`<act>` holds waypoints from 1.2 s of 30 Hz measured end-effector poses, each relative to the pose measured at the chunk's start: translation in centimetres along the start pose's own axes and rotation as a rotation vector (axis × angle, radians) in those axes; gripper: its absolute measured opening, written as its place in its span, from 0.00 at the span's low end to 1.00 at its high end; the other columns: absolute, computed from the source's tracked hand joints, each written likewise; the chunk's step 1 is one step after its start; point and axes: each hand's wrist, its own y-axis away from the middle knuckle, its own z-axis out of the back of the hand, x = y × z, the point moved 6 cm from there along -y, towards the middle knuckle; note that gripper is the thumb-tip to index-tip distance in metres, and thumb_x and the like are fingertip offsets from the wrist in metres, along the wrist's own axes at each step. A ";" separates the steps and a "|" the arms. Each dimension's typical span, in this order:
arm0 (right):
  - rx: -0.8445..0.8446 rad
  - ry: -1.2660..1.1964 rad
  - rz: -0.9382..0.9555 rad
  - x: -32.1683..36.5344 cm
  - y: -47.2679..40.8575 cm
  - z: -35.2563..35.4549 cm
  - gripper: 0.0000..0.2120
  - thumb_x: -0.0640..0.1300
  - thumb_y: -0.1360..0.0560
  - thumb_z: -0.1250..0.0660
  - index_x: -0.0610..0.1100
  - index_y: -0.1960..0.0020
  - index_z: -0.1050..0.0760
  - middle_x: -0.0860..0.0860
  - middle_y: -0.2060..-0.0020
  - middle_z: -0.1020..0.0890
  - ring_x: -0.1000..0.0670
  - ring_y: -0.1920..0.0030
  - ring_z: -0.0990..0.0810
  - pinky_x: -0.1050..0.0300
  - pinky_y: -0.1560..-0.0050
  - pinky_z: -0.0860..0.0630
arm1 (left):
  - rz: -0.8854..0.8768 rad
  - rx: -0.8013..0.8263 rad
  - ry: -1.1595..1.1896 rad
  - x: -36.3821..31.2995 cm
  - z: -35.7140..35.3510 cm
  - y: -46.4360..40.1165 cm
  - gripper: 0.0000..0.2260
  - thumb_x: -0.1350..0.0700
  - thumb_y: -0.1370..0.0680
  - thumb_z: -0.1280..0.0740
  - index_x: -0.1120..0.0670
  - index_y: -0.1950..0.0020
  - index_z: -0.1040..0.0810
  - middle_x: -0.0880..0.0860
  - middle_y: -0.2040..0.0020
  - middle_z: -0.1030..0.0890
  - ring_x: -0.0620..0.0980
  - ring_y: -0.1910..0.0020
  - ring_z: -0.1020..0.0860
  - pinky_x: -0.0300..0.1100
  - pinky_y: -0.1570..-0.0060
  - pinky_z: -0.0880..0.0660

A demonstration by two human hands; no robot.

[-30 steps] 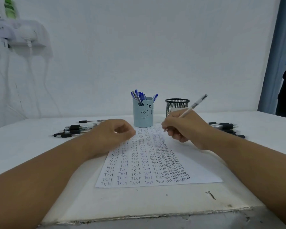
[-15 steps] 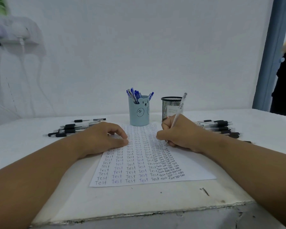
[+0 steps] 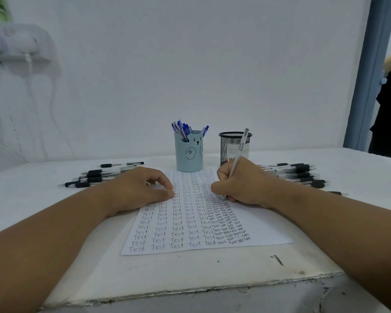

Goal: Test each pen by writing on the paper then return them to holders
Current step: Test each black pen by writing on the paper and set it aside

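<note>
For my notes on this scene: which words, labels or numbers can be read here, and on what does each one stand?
"Test": handwritten many times in columns over the paper.
White label on the black mesh holder: print and barcode, too small to read.
Blue bear holder: a drawn face only, no text.

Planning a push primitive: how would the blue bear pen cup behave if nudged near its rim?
The blue bear cup is tall and narrow with pens leaning out above its rim, so it probably tips rather than slides. It looks like light plastic, so little force should move it. It stands at the paper's far edge, so a low push might drag the sheet.
</note>
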 end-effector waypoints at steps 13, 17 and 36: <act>0.020 -0.006 -0.031 -0.2 0.2 -0.1 0.19 0.40 0.30 0.29 0.47 0.75 0.33 0.49 0.78 0.26 0.51 0.71 0.26 0.56 0.63 0.28 | 0.001 0.003 -0.013 0.0 0.0 0.0 0.08 0.39 0.30 0.25 0.36 0.53 0.17 0.39 0.43 0.22 0.38 0.42 0.26 0.49 0.33 0.30; 0.027 0.003 -0.014 -0.2 0.1 0.0 0.19 0.40 0.30 0.28 0.47 0.75 0.33 0.47 0.75 0.27 0.49 0.67 0.25 0.53 0.61 0.29 | 0.007 0.005 -0.008 0.1 0.0 0.0 0.08 0.39 0.30 0.24 0.36 0.53 0.17 0.39 0.43 0.22 0.37 0.42 0.26 0.49 0.33 0.31; -0.068 0.212 0.177 1.2 0.3 0.2 0.04 0.48 0.21 0.31 0.53 0.51 0.17 0.56 0.59 0.16 0.56 0.58 0.20 0.62 0.55 0.25 | -0.275 -0.247 0.441 -3.8 1.4 1.2 0.12 0.55 0.22 0.29 0.47 0.40 0.22 0.54 0.56 0.14 0.51 0.56 0.16 0.44 0.55 0.20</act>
